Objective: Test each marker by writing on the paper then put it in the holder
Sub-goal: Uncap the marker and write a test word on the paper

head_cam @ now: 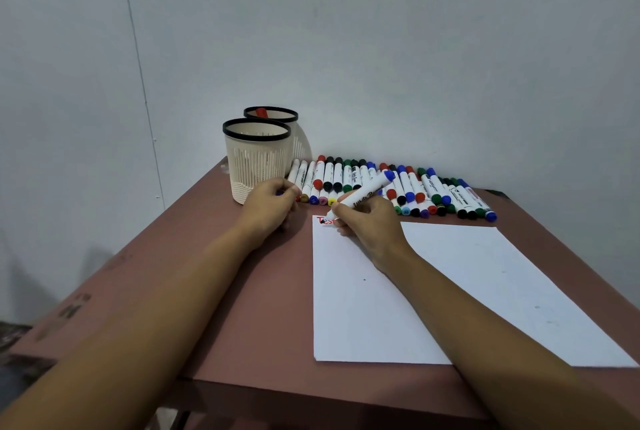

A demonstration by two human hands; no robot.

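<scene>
My right hand [369,221] grips a white marker with a blue end [370,191], its tip down on the top left corner of the white paper [433,291], beside red lettering [325,220]. My left hand [273,202] lies curled on the table left of the paper, with something small and dark, possibly a cap, between its fingers. Two cream holders with black rims stand behind it: the near holder [256,159] looks empty, and the far holder [273,116] contains a red-capped marker [262,112]. A row of several markers [398,190] lies along the wall behind the paper.
The brown table [242,291] stands against a pale wall; its left edge and front edge drop off close to my arms. The paper covers the right half of the table, reaching near the front right edge.
</scene>
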